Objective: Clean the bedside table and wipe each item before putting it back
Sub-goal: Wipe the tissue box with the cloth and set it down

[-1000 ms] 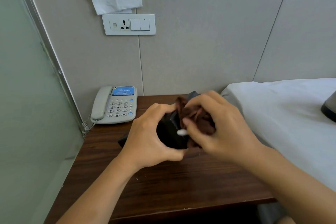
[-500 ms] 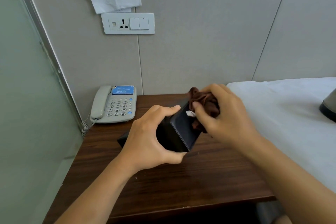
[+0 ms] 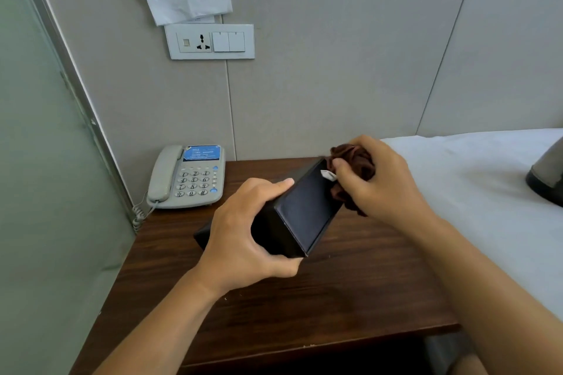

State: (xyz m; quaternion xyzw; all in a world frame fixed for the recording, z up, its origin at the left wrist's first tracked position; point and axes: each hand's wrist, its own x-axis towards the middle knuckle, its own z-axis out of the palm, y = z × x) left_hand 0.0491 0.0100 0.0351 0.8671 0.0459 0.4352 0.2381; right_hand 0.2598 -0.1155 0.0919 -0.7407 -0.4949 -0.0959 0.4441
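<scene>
Two hands work above a dark woodgrain bench [image 3: 304, 307]. The left hand [image 3: 243, 240] grips a matte black rectangular box [image 3: 304, 213], tilted off the surface. The right hand [image 3: 380, 183] bunches a nubby brown cloth [image 3: 355, 158] against its upper corner. A grey telephone [image 3: 189, 176] sits behind-left; a white bed [image 3: 472, 192] borders the right edge.

Brown cloth [image 3: 353, 173], bunched in the right hand [image 3: 377, 183], now up at the far upper corner of the black box [image 3: 304, 213], where a second ago it covered the near middle of that face. Dark flat face of the box now bare and turned toward the camera, tilted up off the worktop [image 3: 304, 307] in the left hand's [image 3: 243, 240] grip. Small white tag [image 3: 328, 175] shifted with the cloth, now at the box's upper edge beside the right fingertips.
</scene>
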